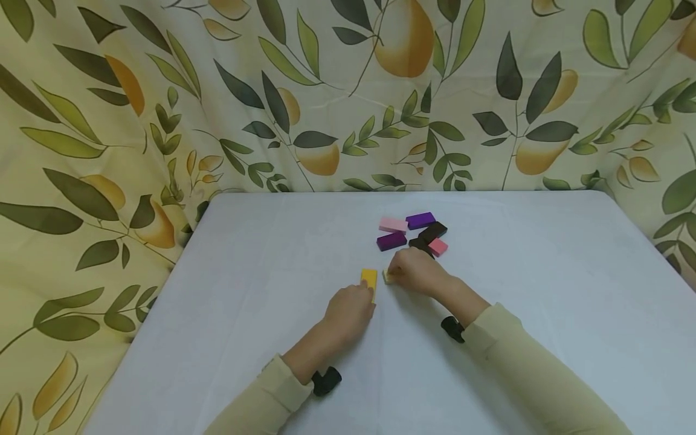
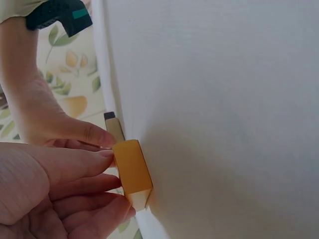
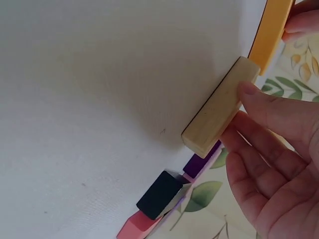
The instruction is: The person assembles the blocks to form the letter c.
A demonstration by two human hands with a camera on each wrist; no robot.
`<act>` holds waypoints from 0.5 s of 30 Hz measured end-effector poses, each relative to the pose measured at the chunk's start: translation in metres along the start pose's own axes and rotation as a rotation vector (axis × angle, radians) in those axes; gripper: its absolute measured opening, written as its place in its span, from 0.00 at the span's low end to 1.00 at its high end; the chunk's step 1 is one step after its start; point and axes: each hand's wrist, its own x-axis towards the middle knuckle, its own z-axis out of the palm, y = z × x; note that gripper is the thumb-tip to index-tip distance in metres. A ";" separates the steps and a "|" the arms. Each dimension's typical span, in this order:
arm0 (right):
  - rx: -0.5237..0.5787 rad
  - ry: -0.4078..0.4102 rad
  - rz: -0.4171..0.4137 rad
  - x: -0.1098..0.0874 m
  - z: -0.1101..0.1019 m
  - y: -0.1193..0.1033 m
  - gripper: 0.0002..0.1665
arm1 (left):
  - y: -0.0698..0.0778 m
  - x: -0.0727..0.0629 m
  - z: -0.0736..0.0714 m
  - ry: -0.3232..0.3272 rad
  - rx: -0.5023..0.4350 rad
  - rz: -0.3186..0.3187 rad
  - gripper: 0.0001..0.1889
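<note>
A yellow wooden block (image 1: 369, 278) lies lengthwise on the white table, gripped by my left hand (image 1: 348, 311). The left wrist view shows the thumb and fingertips along one side of that block (image 2: 132, 167). Just to its right, my right hand (image 1: 417, 270) holds a plain wood-coloured block (image 1: 386, 276) at the table surface. Seen from the right wrist, the thumb presses on this pale block (image 3: 219, 107) while the other fingers sit beneath its edge. One end of the pale block overlaps the end of the yellow block (image 3: 271, 37) in that view.
Beyond the right hand lies a loose group of blocks: a light pink block (image 1: 393, 224), a violet block (image 1: 421, 220), a dark purple block (image 1: 391, 241), two dark brown blocks (image 1: 433, 232) and a coral pink block (image 1: 438, 246). A patterned curtain (image 1: 348, 96) hangs behind the table (image 1: 261, 241).
</note>
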 end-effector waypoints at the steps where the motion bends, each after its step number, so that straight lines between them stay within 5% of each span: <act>1: -0.005 0.001 -0.007 0.001 0.000 0.000 0.07 | -0.001 0.000 0.000 -0.003 -0.010 0.002 0.13; 15: 0.022 -0.052 0.038 0.014 0.001 0.002 0.09 | -0.004 0.001 0.003 0.003 -0.067 0.017 0.14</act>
